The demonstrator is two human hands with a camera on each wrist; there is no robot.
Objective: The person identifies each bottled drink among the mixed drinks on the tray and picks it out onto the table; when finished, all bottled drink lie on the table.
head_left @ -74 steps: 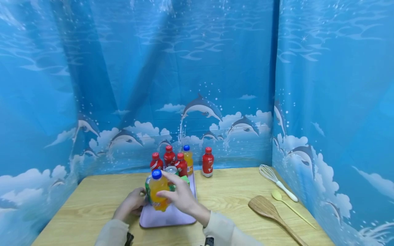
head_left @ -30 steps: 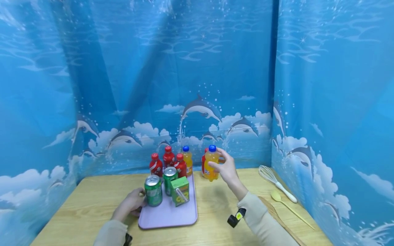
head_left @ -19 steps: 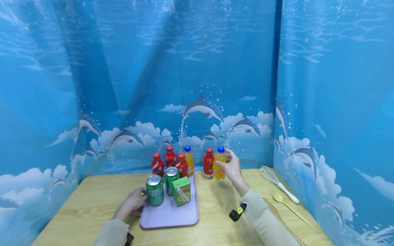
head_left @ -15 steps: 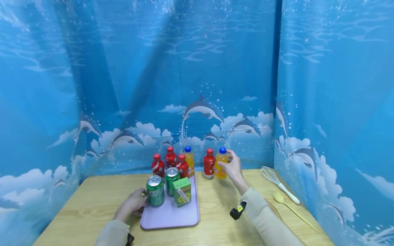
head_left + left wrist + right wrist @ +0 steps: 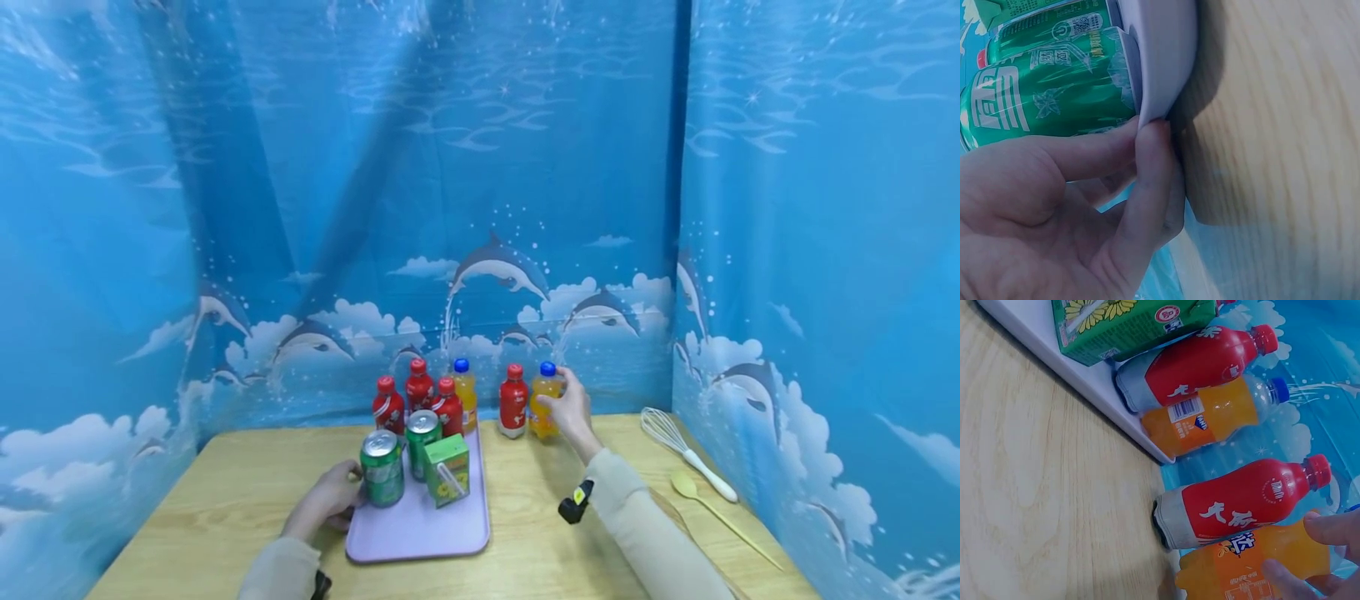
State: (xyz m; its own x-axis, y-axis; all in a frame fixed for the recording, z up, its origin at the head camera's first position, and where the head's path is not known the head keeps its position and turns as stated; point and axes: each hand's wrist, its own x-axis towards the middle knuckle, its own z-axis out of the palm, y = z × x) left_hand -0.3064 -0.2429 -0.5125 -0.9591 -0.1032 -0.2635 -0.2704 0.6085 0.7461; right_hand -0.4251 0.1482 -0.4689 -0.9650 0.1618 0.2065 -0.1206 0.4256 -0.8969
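Observation:
My left hand (image 5: 328,498) pinches the left rim of a lilac tray (image 5: 420,537); the left wrist view shows thumb and fingertips on that rim. Close beside the fingers stands a green drink can (image 5: 1054,94). Over at the back right, my right hand (image 5: 573,413) holds an orange soda bottle (image 5: 542,414) with a blue cap, thumb on the near side and fingers reaching behind. The bottle is upright at table level, right next to a red-labelled bottle (image 5: 1235,503) with a red cap. Part of the soda bottle's neck is hidden by fingers in the right wrist view.
On the tray are a second green can (image 5: 423,442), a green juice carton (image 5: 447,472), several red bottles (image 5: 387,408) and another orange soda bottle (image 5: 467,404). A whisk (image 5: 686,450), a yellow spoon (image 5: 720,517) and a partly hidden wooden spatula lie at the right.
My right hand has carried the orange soda bottle from above the tray to the back right, past the red bottle, then down beside it. The left hand has stayed at the tray rim.

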